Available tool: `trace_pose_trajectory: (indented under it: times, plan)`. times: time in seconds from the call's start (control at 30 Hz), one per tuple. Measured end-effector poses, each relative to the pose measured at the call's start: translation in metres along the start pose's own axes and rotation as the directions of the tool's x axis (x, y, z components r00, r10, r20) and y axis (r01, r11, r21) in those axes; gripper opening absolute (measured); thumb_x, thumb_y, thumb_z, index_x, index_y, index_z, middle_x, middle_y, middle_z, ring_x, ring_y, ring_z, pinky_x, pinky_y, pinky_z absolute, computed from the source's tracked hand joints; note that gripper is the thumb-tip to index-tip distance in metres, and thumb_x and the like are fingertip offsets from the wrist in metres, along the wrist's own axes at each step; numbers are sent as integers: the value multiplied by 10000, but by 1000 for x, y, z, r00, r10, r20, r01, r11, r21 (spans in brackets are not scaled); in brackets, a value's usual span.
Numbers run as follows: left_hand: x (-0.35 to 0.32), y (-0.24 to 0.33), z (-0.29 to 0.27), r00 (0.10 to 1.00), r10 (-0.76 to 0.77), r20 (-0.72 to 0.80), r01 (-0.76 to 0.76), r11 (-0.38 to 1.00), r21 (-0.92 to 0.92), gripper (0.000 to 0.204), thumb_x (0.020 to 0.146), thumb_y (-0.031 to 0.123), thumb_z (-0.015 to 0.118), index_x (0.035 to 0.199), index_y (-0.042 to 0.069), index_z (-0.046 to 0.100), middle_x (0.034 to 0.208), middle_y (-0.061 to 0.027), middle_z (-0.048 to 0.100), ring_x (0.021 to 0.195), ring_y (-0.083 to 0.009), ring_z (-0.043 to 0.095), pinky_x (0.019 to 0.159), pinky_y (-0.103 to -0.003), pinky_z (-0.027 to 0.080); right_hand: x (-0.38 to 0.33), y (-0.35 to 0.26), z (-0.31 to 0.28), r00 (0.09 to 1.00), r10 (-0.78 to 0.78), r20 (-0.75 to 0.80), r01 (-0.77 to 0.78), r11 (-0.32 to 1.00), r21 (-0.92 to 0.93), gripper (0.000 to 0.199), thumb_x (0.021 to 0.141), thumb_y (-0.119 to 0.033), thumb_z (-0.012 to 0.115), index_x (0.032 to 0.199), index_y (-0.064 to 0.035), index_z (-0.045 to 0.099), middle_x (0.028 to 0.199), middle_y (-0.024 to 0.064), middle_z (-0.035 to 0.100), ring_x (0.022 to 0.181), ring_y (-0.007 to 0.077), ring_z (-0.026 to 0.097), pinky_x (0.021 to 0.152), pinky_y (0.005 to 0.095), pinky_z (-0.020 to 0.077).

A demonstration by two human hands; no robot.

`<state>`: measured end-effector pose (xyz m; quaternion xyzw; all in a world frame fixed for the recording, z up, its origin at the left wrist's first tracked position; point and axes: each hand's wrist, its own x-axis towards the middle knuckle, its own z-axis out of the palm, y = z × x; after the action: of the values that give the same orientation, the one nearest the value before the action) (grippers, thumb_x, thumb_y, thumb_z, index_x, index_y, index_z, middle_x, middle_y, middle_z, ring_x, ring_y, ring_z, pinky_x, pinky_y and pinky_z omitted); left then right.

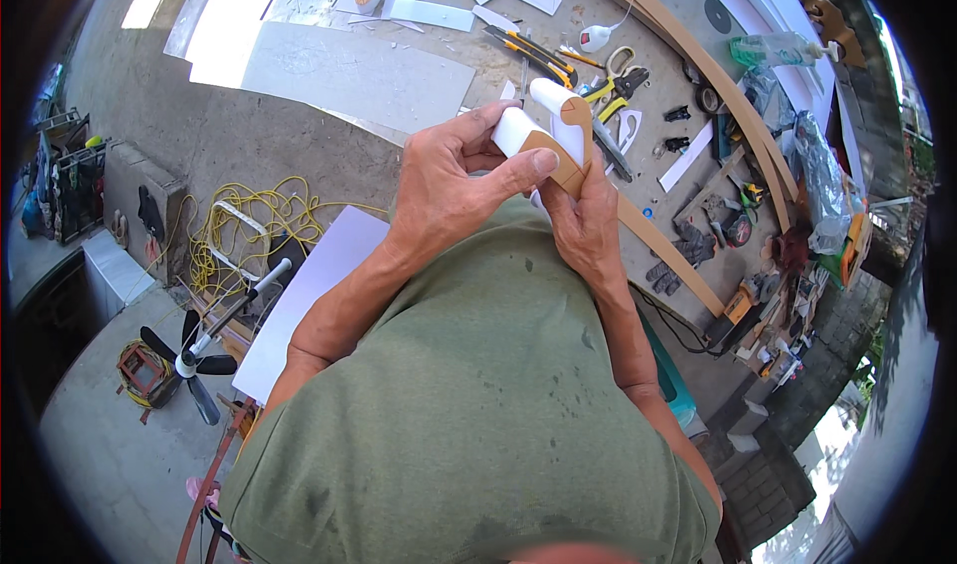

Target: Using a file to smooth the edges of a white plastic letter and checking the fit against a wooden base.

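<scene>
Both hands hold a small hook-shaped piece (539, 147) in front of my chest, with white curved walls and a brown paper-like face bearing a small red mark. My left hand (449, 180) grips its left end, thumb on the brown face and fingers behind the white wall. From below, my right hand (586, 227) closes round its lower right side; some of those fingers are hidden. Beyond the piece lie yellow-and-black cutter knives (533, 53), yellow-handled scissors (620, 63) and snips (628, 85). A small white bottle (595, 37) with a thin tip lies farther away.
Long brown-faced strips (703, 60) curve along the right side. White sheet offcuts (434, 13) are spread at the far side. A green-tinted spray bottle (773, 49) lies far right. At left are tangled yellow cable (227, 240) and a fan (186, 365); a grey glove (683, 255) lies right.
</scene>
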<state>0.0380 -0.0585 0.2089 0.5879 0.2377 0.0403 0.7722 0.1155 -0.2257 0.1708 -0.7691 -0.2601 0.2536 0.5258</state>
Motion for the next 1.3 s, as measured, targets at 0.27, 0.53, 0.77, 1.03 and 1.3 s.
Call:
trace_pose_trajectory:
  times: [0.27,0.53,0.77,1.03,1.3]
  plan:
    - [2,-8,3,996,88,-10,-88,996,31,539,877,69,746,1320,-134,516,1149,-220,662,1031,-209,667,886,-311,579,-1,6,-2,996,-82,-30,79,993,-86,603,911,-88,663,1439,-3,384,1230,249,592,1070,392,623,895,447,506]
    - [3,-5,3,994,108,-27,-106,992,63,555,860,89,769,1319,-114,531,1095,-205,682,985,-187,679,849,-296,586,-2,-1,0,1000,0,-24,0,1000,-13,610,906,-89,675,1432,10,382,1166,242,608,985,364,662,820,437,531]
    - [3,-6,5,985,159,-65,-160,987,-13,568,825,156,811,1286,-82,580,941,-191,710,836,-195,724,743,-294,618,-4,1,1,997,-58,-43,56,997,-54,591,905,-96,681,1406,29,393,1114,237,628,968,367,672,799,439,534]
    - [6,-16,4,979,189,-72,-193,980,-51,554,841,147,797,1289,-91,573,969,-203,708,859,-206,724,753,-293,619,-6,-3,5,996,-47,-70,39,994,-105,602,897,-87,676,1404,45,378,1174,279,589,1023,433,630,842,473,507]
    - [7,-15,5,982,181,-59,-185,981,-59,552,855,153,784,1296,-96,565,993,-214,703,879,-218,723,759,-299,620,-6,-1,4,996,-50,-74,43,994,-100,604,906,-84,663,1411,49,359,1169,273,568,1035,440,613,852,481,495]
